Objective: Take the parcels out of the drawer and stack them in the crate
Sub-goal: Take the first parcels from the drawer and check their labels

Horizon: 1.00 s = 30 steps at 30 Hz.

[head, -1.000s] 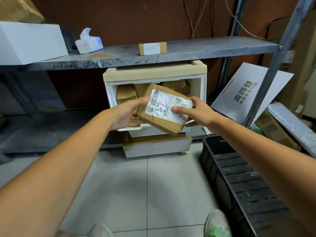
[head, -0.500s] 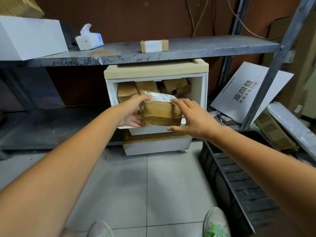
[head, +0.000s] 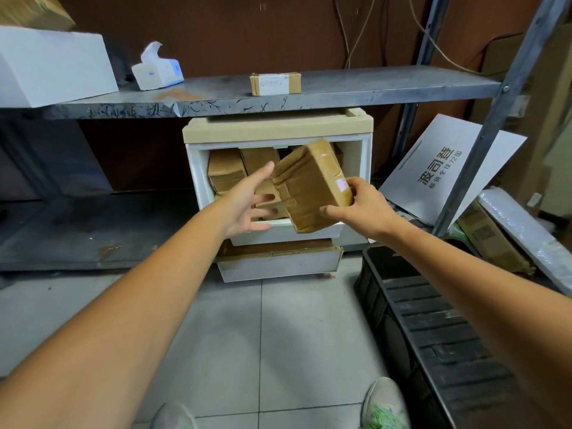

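Note:
A brown taped parcel hangs tilted in front of the open white drawer, plain side towards me. My right hand pinches its right end, thumb on top and fingers underneath. My left hand is spread open beside the parcel's left edge, with the thumb tip at its corner. Several more brown parcels stand inside the drawer behind my hands. The black slatted crate sits on the floor at the lower right, below my right forearm.
A metal shelf above the drawer cabinet carries a small parcel, a tissue box and a white box. A printed white board and cartons lean at the right behind a slanted steel post. A lower drawer juts out.
The parcel has turned over from label side up to plain side up and shifted right. My left hand has let go and opened; my right hand alone holds it.

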### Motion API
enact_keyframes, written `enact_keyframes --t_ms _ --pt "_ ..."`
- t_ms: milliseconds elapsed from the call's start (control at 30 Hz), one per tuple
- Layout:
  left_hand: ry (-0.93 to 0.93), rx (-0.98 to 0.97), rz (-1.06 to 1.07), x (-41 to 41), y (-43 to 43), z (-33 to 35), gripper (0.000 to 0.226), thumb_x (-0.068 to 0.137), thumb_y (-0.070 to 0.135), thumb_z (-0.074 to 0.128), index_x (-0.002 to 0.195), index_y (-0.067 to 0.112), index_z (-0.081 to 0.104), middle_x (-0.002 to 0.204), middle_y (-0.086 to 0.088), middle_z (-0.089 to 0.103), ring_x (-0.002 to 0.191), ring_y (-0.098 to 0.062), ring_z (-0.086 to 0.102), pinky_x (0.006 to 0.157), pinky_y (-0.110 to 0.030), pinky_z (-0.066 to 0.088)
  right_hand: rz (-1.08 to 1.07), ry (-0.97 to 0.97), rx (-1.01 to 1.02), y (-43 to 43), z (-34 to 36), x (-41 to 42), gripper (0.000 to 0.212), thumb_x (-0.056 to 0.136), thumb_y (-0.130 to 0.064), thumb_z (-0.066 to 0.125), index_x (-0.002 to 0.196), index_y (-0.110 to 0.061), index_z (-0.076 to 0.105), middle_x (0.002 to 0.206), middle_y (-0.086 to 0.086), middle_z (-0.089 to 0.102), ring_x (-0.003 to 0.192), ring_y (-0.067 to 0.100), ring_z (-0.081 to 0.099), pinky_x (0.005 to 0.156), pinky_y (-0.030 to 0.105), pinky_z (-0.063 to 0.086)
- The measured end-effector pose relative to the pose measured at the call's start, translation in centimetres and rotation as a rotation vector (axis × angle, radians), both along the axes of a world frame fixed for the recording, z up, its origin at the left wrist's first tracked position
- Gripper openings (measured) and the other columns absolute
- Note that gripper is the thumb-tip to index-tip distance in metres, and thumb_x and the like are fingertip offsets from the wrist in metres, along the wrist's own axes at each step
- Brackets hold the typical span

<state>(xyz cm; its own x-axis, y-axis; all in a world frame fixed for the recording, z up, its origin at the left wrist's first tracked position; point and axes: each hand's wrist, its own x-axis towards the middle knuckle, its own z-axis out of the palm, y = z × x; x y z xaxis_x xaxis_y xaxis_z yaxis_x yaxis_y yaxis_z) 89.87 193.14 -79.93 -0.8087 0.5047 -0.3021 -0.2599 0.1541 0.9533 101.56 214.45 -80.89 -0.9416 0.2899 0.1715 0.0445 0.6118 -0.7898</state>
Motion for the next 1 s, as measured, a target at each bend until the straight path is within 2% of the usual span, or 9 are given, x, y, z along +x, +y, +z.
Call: enact_keyframes --t_ms 133,267,333,400,533,633,767,867,1000 --pt "-0.012 0.098 -0.054 1.2 2.6 -0.4 0.064 0.094 0.043 0.064 0.15 0.048 0.032 0.139 -0.01 0.052 0.122 -0.034 0.056 0.094 -0.057 0.051 0.063 -0.123 -0.314 0.7 0.3 0.3 0.051 0.088 -0.035 0.074 0.126 -0.017 0.045 0.121 0.006 0.059 0.107 0.022 0.064 0.091 0.041 0.059" --pt "-0.043 0.193 -0.009 1.2 3.7 -0.6 0.058 0.099 0.027 0.059 0.15 0.042 0.036 0.135 -0.013 0.053 0.119 -0.033 0.056 0.083 -0.055 0.056 0.073 -0.24 -0.508 1.3 0.4 0.7 0.05 0.09 -0.041 0.07 0.127 -0.01 0.055 0.121 0.01 0.06 0.105 0.028 0.068 0.085 0.039 0.061" --pt "-0.043 0.201 0.019 1.1 4.0 -0.7 0.058 0.099 0.026 0.06 0.151 0.037 0.036 0.134 -0.011 0.054 0.116 -0.031 0.058 0.081 -0.053 0.057 0.085 -0.254 -0.429 1.5 0.2 1.0 0.057 0.091 -0.048 0.066 0.134 -0.013 0.052 0.121 0.008 0.061 0.102 0.027 0.07 0.086 0.041 0.061" --pt "0.001 0.146 0.047 1.0 4.3 -0.7 0.057 0.097 0.033 0.063 0.15 0.033 0.039 0.131 -0.007 0.057 0.113 -0.029 0.06 0.081 -0.051 0.059 0.083 -0.194 -0.263 1.8 -0.2 1.0 0.074 0.088 -0.059 0.064 0.148 -0.021 0.041 0.128 0.001 0.059 0.108 0.021 0.066 0.087 0.04 0.06" --pt "0.031 0.024 0.119 0.3 4.1 -1.2 0.051 0.094 0.048 0.063 0.14 0.029 0.047 0.129 -0.008 0.058 0.111 -0.03 0.062 0.086 -0.052 0.059 0.066 -0.012 0.186 2.5 -1.1 1.0 0.107 0.066 -0.078 0.071 0.154 -0.036 0.026 0.148 -0.002 0.047 0.127 0.02 0.053 0.104 0.047 0.048" --pt "-0.071 0.043 0.106 0.1 4.0 -1.3 0.048 0.093 0.056 0.061 0.129 0.024 0.058 0.124 -0.011 0.066 0.107 -0.028 0.068 0.08 -0.044 0.062 0.131 0.036 0.466 2.2 -1.6 1.1 0.108 0.068 -0.064 0.081 0.154 -0.037 0.022 0.153 -0.003 0.037 0.131 0.017 0.045 0.109 0.043 0.043" --pt "-0.164 0.038 0.094 0.0 3.8 -1.5 0.048 0.092 0.06 0.059 0.112 0.017 0.066 0.113 -0.012 0.07 0.104 -0.025 0.07 0.082 -0.039 0.061 0.11 0.169 0.662 1.8 -1.5 0.8 0.1 0.077 -0.05 0.081 0.156 -0.021 0.026 0.148 0.002 0.038 0.129 0.019 0.045 0.102 0.04 0.049" --pt "-0.21 0.044 0.117 -0.5 2.7 -1.9 0.054 0.091 0.065 0.058 0.117 0.018 0.062 0.118 -0.014 0.067 0.107 -0.029 0.068 0.083 -0.039 0.061 0.035 0.166 0.57 1.8 -0.4 0.7 0.088 0.079 -0.051 0.078 0.15 -0.017 0.039 0.136 0.002 0.049 0.117 0.017 0.051 0.097 0.035 0.05" --pt "-0.187 0.052 0.083 -1.1 1.7 -2.0 0.057 0.093 0.062 0.056 0.126 0.016 0.06 0.123 -0.011 0.068 0.117 -0.03 0.062 0.099 -0.048 0.051 -0.082 0.108 0.191 2.5 1.3 1.2 0.077 0.083 -0.055 0.073 0.145 -0.021 0.043 0.116 -0.002 0.059 0.095 0.011 0.06 0.081 0.027 0.054"
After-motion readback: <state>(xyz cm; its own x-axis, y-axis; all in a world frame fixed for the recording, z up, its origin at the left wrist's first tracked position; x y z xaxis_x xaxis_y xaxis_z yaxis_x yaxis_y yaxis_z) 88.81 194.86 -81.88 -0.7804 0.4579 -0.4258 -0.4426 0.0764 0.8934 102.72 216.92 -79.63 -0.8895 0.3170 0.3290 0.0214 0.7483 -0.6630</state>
